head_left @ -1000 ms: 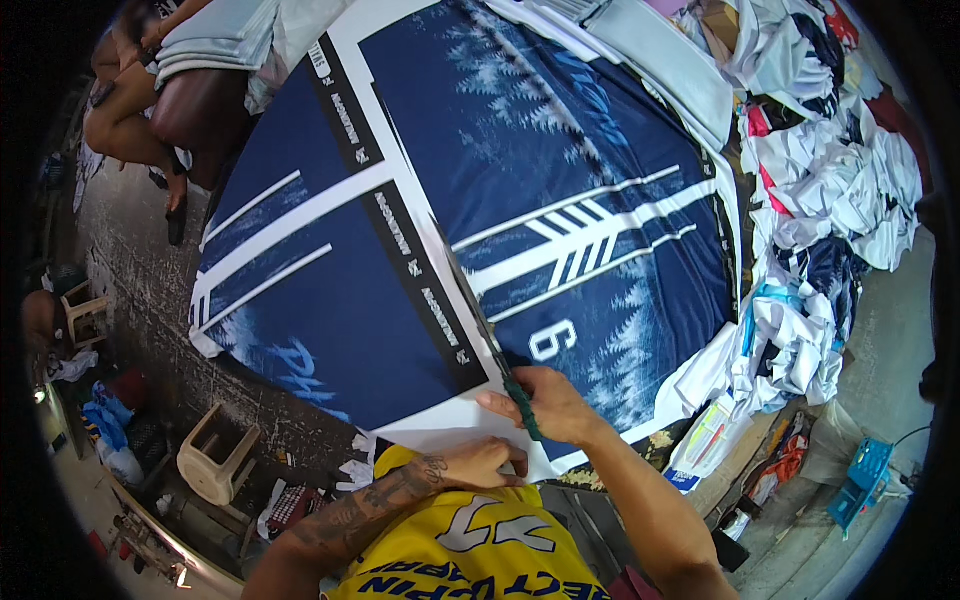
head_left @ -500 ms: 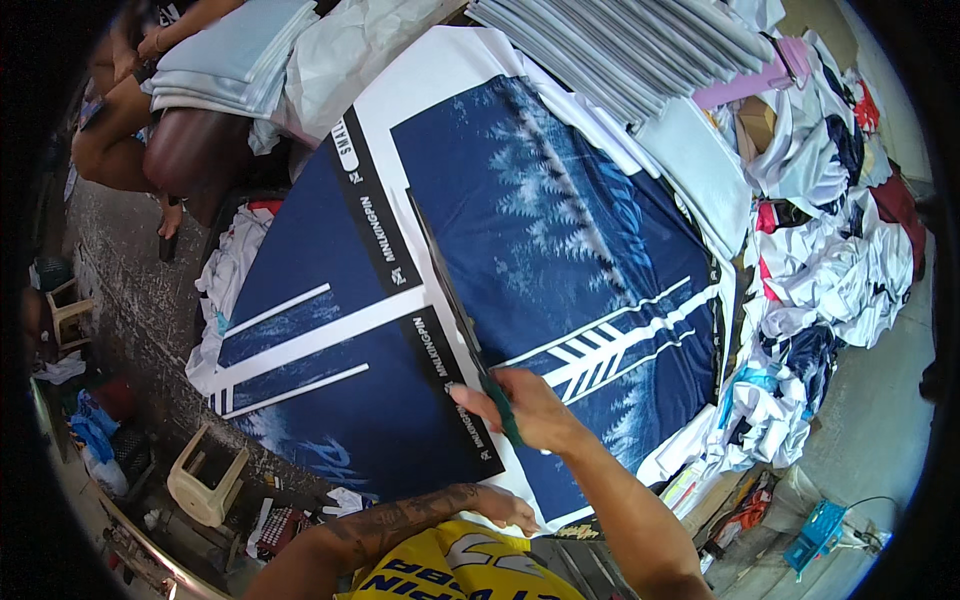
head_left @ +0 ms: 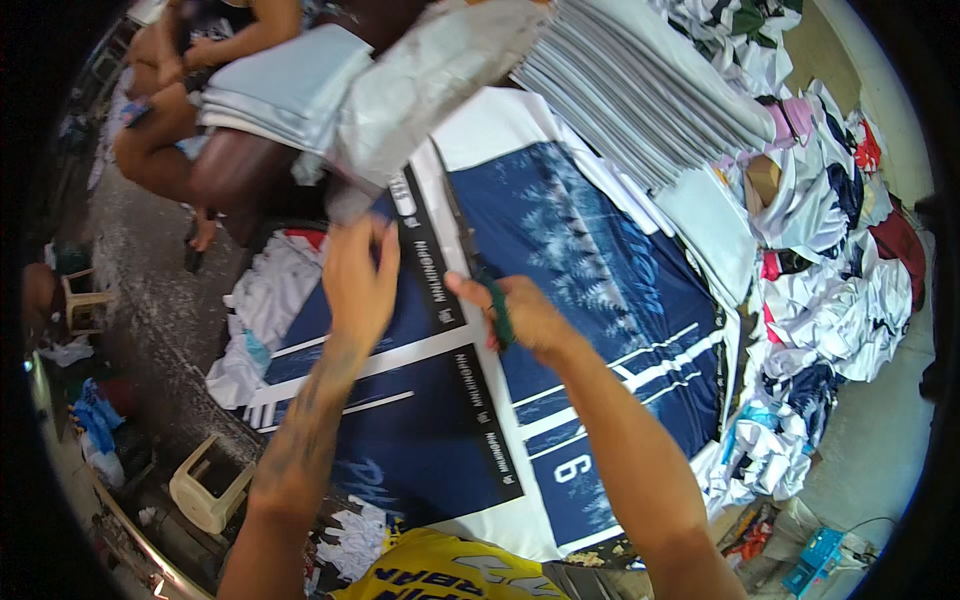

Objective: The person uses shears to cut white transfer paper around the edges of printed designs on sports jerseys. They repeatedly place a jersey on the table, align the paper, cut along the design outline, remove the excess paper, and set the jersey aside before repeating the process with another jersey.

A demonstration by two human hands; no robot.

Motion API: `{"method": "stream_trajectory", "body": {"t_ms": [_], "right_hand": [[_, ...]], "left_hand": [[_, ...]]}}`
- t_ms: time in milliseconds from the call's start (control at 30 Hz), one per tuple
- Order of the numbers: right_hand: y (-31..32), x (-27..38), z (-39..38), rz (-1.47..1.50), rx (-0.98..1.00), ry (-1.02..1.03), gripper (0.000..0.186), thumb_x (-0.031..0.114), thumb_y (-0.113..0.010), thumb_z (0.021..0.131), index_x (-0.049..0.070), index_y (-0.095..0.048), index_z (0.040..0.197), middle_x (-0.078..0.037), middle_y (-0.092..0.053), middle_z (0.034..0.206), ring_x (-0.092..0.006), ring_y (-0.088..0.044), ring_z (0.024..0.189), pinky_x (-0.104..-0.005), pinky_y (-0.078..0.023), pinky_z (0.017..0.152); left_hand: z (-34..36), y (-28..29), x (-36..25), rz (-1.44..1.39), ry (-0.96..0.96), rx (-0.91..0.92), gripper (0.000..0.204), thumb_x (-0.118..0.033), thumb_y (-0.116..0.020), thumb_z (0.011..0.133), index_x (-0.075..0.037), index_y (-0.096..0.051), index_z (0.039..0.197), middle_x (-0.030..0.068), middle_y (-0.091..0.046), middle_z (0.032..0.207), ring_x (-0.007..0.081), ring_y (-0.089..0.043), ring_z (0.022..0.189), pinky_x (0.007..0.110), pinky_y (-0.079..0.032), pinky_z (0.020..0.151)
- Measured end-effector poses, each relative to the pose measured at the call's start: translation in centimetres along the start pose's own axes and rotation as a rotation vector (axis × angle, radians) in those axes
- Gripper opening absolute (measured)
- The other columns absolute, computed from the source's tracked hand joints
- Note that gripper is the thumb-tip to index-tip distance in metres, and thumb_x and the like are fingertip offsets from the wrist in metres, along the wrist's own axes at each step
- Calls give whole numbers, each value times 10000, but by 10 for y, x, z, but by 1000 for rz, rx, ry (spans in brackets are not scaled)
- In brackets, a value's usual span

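Observation:
A large sheet of navy printed fabric (head_left: pixel 425 460) with white stripes and pale tree shapes lies spread before me. A black lettered band (head_left: pixel 432 255) and a white strip (head_left: pixel 500 400) run between its left and right panels. My right hand (head_left: pixel 535 315) is closed round the dark green handles of a pair of scissors (head_left: pixel 503 318), whose long blades point away from me along the white strip. Over the far part of the left panel is my left hand (head_left: pixel 360 280), slightly blurred, thumb apart from bent fingers, with nothing visible in it.
Stacked grey-white cloths (head_left: pixel 640 95) lie at the far right, beside heaped fabric scraps (head_left: pixel 820 290). Another cloth stack (head_left: pixel 285 85) rests near a seated person (head_left: pixel 160 120) at the far left. A cream plastic stool (head_left: pixel 210 485) stands on the floor, lower left.
My left hand has moved from the near edge up to the far left panel. The scissors in my right hand have advanced away from me along the white strip; the view has shifted.

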State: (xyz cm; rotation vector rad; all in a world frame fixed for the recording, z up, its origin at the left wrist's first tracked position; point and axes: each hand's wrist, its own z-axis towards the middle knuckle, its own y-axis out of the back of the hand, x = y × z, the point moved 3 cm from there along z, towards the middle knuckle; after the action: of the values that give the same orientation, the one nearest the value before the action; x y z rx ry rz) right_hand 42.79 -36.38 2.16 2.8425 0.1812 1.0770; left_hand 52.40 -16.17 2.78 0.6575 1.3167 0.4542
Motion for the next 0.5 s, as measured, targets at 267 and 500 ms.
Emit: {"method": "stream_trajectory", "body": {"t_ms": [267, 500], "right_hand": [[-10, -5, -56, -124, 24, 172, 670, 705, -782, 877, 54, -713, 735, -61, -609, 577, -149, -598, 504, -325, -457, 485], [25, -272, -336, 120, -763, 27, 509, 490, -867, 903, 38, -660, 794, -8, -575, 626, -110, -536, 509, -309, -431, 486]], "left_hand": [[-273, -11, -51, 312, -455, 981, 795, -289, -762, 858, -103, -498, 1584, 176, -427, 1661, 432, -281, 1597, 652, -162, 1290], [-173, 103, 206, 804, 85, -263, 855, -428, -757, 953, -66, -398, 1639, 244, -431, 1649, 419, -412, 1525, 586, -363, 1216]]}}
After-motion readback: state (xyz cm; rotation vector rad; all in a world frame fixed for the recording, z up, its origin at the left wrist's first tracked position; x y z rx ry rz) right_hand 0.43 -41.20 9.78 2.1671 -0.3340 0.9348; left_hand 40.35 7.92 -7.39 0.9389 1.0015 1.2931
